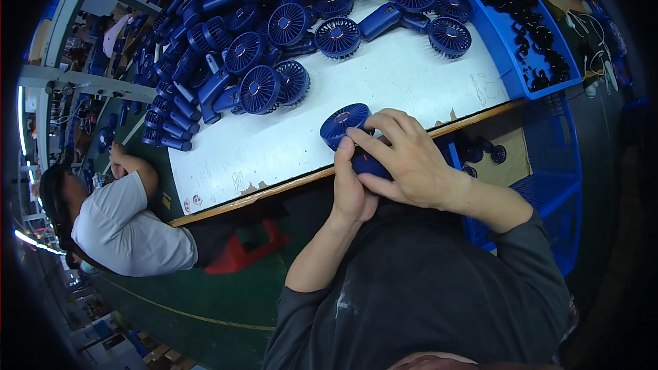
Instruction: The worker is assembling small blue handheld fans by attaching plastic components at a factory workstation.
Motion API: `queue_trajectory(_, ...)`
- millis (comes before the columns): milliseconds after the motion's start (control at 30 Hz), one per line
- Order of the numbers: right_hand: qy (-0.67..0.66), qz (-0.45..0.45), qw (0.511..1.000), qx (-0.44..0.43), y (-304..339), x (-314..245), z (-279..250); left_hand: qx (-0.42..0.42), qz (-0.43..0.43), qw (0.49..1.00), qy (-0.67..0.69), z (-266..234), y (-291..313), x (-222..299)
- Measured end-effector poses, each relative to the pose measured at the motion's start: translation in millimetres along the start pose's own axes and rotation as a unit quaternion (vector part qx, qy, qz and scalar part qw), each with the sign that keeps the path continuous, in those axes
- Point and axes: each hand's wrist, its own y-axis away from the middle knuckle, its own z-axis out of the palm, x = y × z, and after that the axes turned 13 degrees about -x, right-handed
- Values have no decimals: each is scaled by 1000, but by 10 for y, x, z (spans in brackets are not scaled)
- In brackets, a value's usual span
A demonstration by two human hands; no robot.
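Observation:
A dark blue handheld fan (340,125) with a round slatted grille is held at the table's near edge, its head over the white top. My left hand (351,192) is closed around the handle from the left and below, its thumb pointing up toward the head. My right hand (418,164) curls over the fan from the right, fingertips at the joint between head and handle. Most of the handle is hidden by my fingers. Whether a small part sits under the right fingertips cannot be seen.
Many like fans (288,24) lie heaped on the white table (411,82). At the right stands a blue tray (510,72) of small black curved parts. Below the edge, a blue crate (562,185) stands by a carton with more fans. A person in a white shirt (130,226) sits at left.

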Motion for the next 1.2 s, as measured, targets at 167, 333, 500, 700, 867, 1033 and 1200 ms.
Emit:
queue_trajectory(167,-73,42,991,106,286,79,339,-112,98,821,-551,57,-50,-6)
queue_trajectory(333,-472,149,846,197,1074,356,465,-102,200,562,-796,212,-190,716)
queue_trajectory(500,-315,393,810,300,2457,1348,1221,98,152,421,-889,-1017,-223,1674)
queue_trajectory(700,-166,643,744,68,3894,2467,2402,102,76,438,-890,-980,-436,1849)
queue_trajectory(867,-101,666,737,-48,3704,2625,2353,55,86,488,-867,-989,-432,1973)
queue_trajectory(1033,-315,395,847,166,1948,1359,1038,93,75,768,-629,-691,-90,1251)
queue_trajectory(1200,-465,179,864,74,794,114,714,32,164,942,-290,-401,54,7)
